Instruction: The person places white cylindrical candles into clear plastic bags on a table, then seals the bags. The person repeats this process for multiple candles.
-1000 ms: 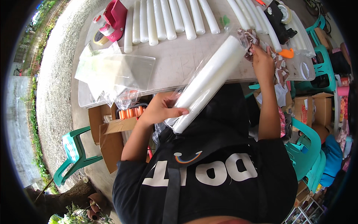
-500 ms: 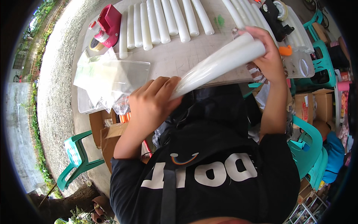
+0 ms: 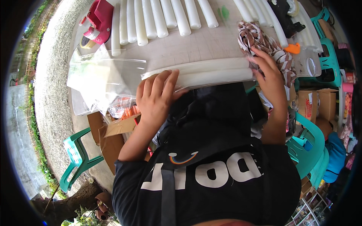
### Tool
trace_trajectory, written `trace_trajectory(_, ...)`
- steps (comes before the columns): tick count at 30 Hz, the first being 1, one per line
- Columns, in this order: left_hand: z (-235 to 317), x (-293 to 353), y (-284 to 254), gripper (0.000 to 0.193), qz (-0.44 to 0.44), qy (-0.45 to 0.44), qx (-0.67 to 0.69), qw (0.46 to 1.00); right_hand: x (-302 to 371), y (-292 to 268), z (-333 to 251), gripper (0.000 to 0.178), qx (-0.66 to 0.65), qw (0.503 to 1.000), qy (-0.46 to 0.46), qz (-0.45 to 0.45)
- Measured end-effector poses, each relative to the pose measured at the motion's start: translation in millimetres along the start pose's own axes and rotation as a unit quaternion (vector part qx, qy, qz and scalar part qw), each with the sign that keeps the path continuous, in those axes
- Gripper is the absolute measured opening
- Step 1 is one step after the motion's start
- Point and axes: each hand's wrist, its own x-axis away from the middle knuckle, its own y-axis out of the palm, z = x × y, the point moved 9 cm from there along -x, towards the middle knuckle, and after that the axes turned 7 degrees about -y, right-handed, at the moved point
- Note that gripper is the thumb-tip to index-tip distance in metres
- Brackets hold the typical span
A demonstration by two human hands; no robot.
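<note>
Long white candles (image 3: 215, 71), apparently two side by side in a clear plastic sleeve, lie across the near edge of the table (image 3: 181, 47). My left hand (image 3: 155, 96) is closed over their left end, its fingers on top and the thumb toward me. At the other end my right hand (image 3: 272, 79) is open, thumb and fingers apart around the tip of the sleeve. Just beyond it is a bunched brown-and-white cloth (image 3: 260, 39). Flat clear plastic sleeves (image 3: 96, 79) are spread to the left of my left hand.
More white candles (image 3: 160, 22) line the far side, with another group (image 3: 260, 13) at right. A pink holder (image 3: 101, 19) and tape roll (image 3: 87, 42) stand far left; a black dispenser (image 3: 284, 19) stands far right. Below are a cardboard box (image 3: 117, 128) and green chair (image 3: 79, 150).
The sleeved candles have come down from a raised slant to lie level on the table edge. My right hand has moved lower and its fingers have loosened, uncovering the cloth.
</note>
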Motion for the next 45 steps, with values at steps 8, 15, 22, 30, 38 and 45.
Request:
trace_trajectory(8,6.3,39.0,3.8,0.028,0.115,0.031,0.001,0.993,27.8,-9.7,3.9,0.014,-0.025,0.993,0.093,0.062)
trace_trajectory(15,7.8,39.8,11.5,0.029,0.128,0.001,0.016,0.992,42.0,-4.5,-3.9,0.012,-0.006,0.991,0.115,0.064)
trace_trajectory(22,10.8,38.6,11.7,0.027,0.134,0.028,0.041,0.990,52.0,8.0,0.5,0.012,-0.137,0.970,0.181,0.084)
trace_trajectory(30,6.2,37.7,15.2,0.026,0.123,0.015,0.070,0.990,62.7,11.9,18.4,0.013,-0.359,0.856,0.287,0.236)
trace_trajectory(38,22.8,31.3,14.9,0.040,0.141,0.021,0.058,0.988,70.6,25.0,14.1,0.029,-0.317,0.897,0.274,0.141)
trace_trajectory(45,23.5,30.4,16.2,0.037,0.120,0.051,0.078,0.988,47.7,28.0,8.6,0.044,-0.347,0.906,0.188,0.151)
